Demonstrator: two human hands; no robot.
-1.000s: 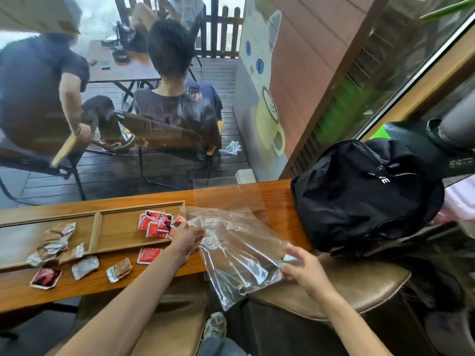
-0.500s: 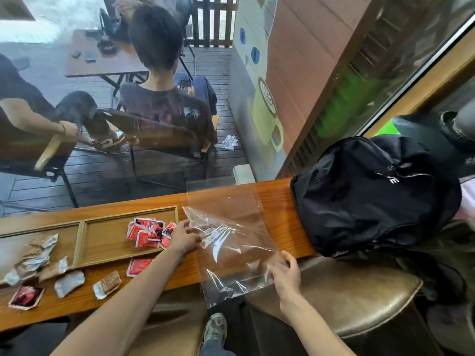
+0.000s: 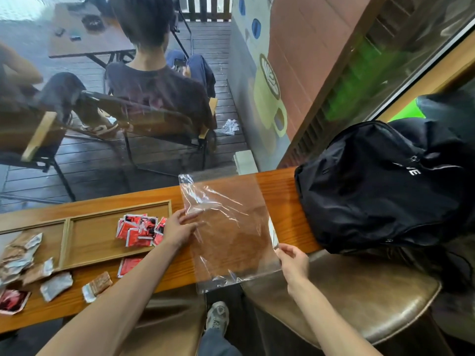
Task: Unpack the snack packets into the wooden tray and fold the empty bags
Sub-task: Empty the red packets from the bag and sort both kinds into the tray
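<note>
While the clear plastic bag lies spread nearly flat across the wooden counter, with its near edge hanging just over the counter's front, the left hand rests on the bag's left edge with its fingers stretched out and pressing down. The right hand pinches the bag's near right corner between thumb and fingers, though how tightly is hard to tell at this angle. Just left of the bag sits the wooden tray, divided into compartments; a heap of red snack packets lies at the right end of its right compartment, touching the left hand's wrist side. Brown and silver packets are piled in the compartment to the left. On the counter in front of the tray lie loose packets: a red one against the tray's front rim, a brown one, a silver one, and a red and black one at the far left. A black backpack rests on the counter's right end, well apart from the bag's right edge, above a brown cushioned seat.
</note>
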